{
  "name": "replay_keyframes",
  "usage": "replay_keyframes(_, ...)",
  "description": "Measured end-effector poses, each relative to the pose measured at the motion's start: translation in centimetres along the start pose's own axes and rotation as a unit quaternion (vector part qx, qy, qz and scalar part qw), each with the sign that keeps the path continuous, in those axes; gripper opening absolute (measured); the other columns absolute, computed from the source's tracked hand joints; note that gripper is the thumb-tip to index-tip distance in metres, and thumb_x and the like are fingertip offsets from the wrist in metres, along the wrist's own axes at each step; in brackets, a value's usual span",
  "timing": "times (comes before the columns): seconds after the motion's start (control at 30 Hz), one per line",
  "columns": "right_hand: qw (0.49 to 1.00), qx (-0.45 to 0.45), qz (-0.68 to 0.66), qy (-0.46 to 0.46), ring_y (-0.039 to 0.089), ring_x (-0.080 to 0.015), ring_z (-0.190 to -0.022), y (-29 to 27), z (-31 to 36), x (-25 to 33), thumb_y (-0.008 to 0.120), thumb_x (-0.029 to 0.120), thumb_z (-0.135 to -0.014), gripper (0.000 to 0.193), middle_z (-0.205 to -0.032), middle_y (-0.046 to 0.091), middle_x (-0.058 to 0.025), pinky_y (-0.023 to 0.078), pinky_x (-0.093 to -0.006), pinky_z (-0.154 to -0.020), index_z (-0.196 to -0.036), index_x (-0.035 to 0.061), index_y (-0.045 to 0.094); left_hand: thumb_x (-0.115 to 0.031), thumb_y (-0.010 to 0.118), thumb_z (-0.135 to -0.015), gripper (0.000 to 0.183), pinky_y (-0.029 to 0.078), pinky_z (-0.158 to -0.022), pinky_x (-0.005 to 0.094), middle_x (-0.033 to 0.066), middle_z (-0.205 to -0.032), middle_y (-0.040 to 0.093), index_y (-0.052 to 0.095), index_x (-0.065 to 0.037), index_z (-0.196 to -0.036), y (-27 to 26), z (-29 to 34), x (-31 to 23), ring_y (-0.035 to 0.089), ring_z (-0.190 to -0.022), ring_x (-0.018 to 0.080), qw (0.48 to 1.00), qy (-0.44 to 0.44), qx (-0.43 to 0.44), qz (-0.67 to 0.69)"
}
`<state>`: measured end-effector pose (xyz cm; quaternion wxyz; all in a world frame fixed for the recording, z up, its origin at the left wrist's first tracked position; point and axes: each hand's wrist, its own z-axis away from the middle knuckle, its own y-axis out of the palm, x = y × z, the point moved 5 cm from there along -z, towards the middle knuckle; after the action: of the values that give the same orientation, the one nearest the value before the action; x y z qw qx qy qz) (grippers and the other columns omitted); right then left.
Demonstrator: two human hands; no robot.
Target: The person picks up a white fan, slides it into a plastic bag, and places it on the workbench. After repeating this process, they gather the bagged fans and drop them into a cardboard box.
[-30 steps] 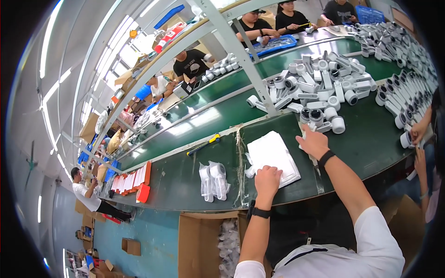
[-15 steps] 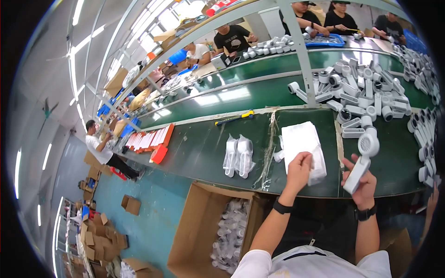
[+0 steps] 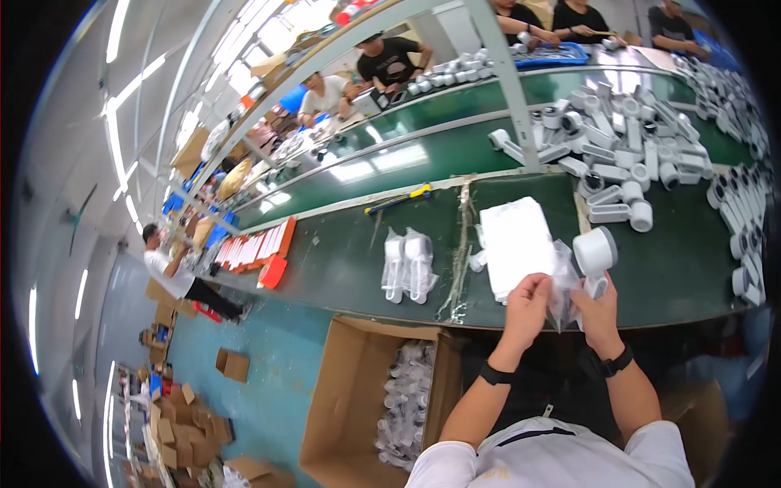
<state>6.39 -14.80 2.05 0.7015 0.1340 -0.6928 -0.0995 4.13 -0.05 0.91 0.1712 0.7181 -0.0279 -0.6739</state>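
Observation:
My left hand [image 3: 529, 302] pinches the edge of a clear plastic bag [image 3: 561, 285] at the front of the green bench. On the bag's other side, my right hand [image 3: 598, 313] grips a white handheld fan [image 3: 595, 250] by its handle, round head up. The fingers of my right hand also touch the bag's edge. Just beyond my left hand lies a stack of white bags or sheets [image 3: 518, 244]. Two bagged fans [image 3: 407, 264] rest side by side further left on the bench.
A heap of unbagged fans [image 3: 634, 150] covers the bench at right. Below the bench stands an open carton [image 3: 338, 407] with bagged fans [image 3: 404, 403]. A yellow-handled tool [image 3: 399, 199], orange trays [image 3: 259, 248] and a metal post [image 3: 514, 89] are nearby. Several people work across the belt.
My left hand has drawn a clear bag off the stack. My right hand has moved left to meet it, bringing the fan, whose head has turned, close to the bag.

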Motion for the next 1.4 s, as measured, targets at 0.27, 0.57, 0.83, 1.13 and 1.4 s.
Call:
replay_keyframes(0.27,1.0,-0.013,0.019,0.021,0.054,-0.0083,-0.062,-0.3,-0.7,-0.3,0.065,0.001,-0.079,0.036,-0.085,0.056,-0.002,0.045,-0.0233,-0.052,-0.112,0.0,0.051,-0.02,0.055,-0.099,0.017,0.049,-0.062,0.0273,0.0014,-0.083,0.059,0.056,-0.004,-0.101,-1.4,-0.2,-0.6,0.055,-0.068,0.0111,0.972,-0.057,-0.004,0.227)
replay_keyframes(0.57,0.999,0.023,0.002,0.023,0.054,-0.0081,-0.064,-2.4,-0.9,0.5,0.064,0.002,-0.083,0.038,-0.087,0.058,-0.0015,0.046,-0.0241,-0.054,-0.12,0.002,0.052,-0.017,0.062,-0.094,0.019,0.039,-0.05,0.0199,-0.0022,-0.07,0.058,0.066,0.001,-0.092,-1.1,0.1,-2.4,0.048,-0.057,0.0036,0.992,-0.001,-0.124,-0.034)
replay_keyframes(0.83,0.935,0.269,0.175,0.151,0.059,-0.0106,-0.059,-3.7,2.6,7.2,0.064,0.01,-0.086,0.056,-0.078,0.063,-0.0034,0.048,-0.0242,-0.055,-0.136,0.0036,0.04,-0.016,0.063,-0.094,0.017,0.032,-0.05,0.0185,-0.0044,-0.069,0.056,0.066,0.0,-0.096,-0.1,-0.6,-2.8,0.045,-0.059,0.0015,0.991,0.018,-0.108,-0.081)
replay_keyframes(1.13,0.809,0.436,0.319,0.233,0.058,-0.0133,-0.056,-2.0,0.7,4.3,0.06,0.039,-0.091,0.083,-0.076,0.06,-0.0054,0.05,-0.0268,-0.051,-0.154,0.017,0.01,-0.006,0.065,-0.091,0.009,0.037,-0.055,0.0185,0.0002,-0.094,0.06,0.067,0.001,-0.096,0.5,-0.5,-5.5,0.047,-0.065,0.0023,0.972,0.13,0.079,-0.178)
replay_keyframes(1.4,0.915,0.262,0.132,0.277,0.061,-0.0138,-0.056,-0.6,1.4,0.9,0.058,0.031,-0.095,0.071,-0.082,0.061,-0.0062,0.05,-0.0266,-0.046,-0.152,0.0147,0.019,-0.005,0.07,-0.085,0.007,0.043,-0.058,0.0238,0.0059,-0.098,0.057,0.07,-0.002,-0.091,2.4,1.4,-7.2,0.051,-0.065,0.0087,0.907,0.204,0.061,-0.364)
